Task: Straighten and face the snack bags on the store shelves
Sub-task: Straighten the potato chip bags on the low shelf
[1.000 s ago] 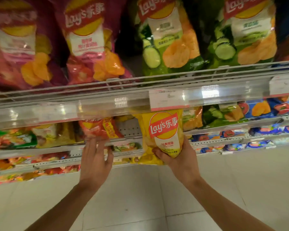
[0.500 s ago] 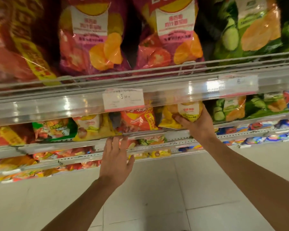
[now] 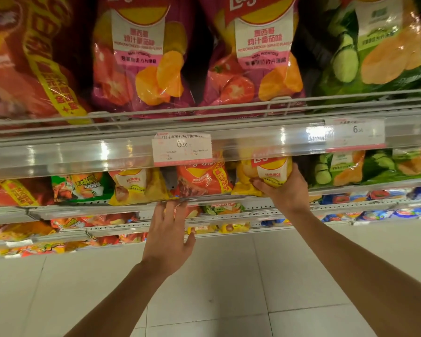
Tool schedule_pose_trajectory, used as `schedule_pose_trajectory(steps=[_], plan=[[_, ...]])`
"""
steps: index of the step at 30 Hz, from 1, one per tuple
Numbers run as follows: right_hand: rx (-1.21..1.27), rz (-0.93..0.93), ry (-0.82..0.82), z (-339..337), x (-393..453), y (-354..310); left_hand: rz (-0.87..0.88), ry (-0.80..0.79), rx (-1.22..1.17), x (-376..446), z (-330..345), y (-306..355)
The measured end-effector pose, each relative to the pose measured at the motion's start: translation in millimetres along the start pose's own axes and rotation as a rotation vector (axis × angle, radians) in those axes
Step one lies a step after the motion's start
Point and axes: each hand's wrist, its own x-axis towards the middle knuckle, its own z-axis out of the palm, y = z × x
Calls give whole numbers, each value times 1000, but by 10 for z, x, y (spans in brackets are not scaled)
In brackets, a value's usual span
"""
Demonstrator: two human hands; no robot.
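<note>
Nearest to us, our left hand (image 3: 167,235) reaches up with its fingers straight and spread, holding nothing; its fingertips (image 3: 173,203) lie at the front lip of the second shelf (image 3: 90,205), just below the red bag (image 3: 201,180). We should keep that hand free, ready to steady the red bag if its neighbour nudges it.

A little farther in and to the right of the red bag, our right hand (image 3: 281,188) has its grip clamped on the yellow bag (image 3: 265,175), thumb and fingers curled round its lower right corner. The yellow bag stands on the second shelf, touching the red bag on its right side, with its top hidden behind the price rail (image 3: 83,154) of the shelf above.

The step in hand looks to be seating this yellow bag in its slot. To do it well, we would set its bottom seam flat on the shelf, turn the logo square to the aisle and draw it up to the lip level with the red bag. A light hold matters, since chips crush easily.

Beyond the red bag to the right stand the green cucumber bags (image 3: 340,166); above the rail, the pink tomato bags (image 3: 253,57) already face outward.
</note>
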Motion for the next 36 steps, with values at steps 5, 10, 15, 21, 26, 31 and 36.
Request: schedule_pose_trajectory(steps=[5, 10, 15, 21, 26, 31, 36], plan=[[-110, -13, 6, 19, -86, 29, -33, -30, -5, -34, -5, 45], [-50, -61, -13, -63, -207, 36, -25, -42, -11, 6, -83, 46], [35, -174, 133, -214, -478, 4, -21, -76, -51, -32, -144, 12], [121, -286, 193, 4, -883, -277, -98, 68, -211, -147, -272, -140], [106, -247, 11, 443, -1009, -645, -233, 264, -330, -112, -405, -564], [68, -149, -101, 808, -841, -985, -340, 393, -534, 136, -555, -951], [-27, -31, -61, 1047, -617, -1084, -333, 226, -946, 457, -667, -1127]])
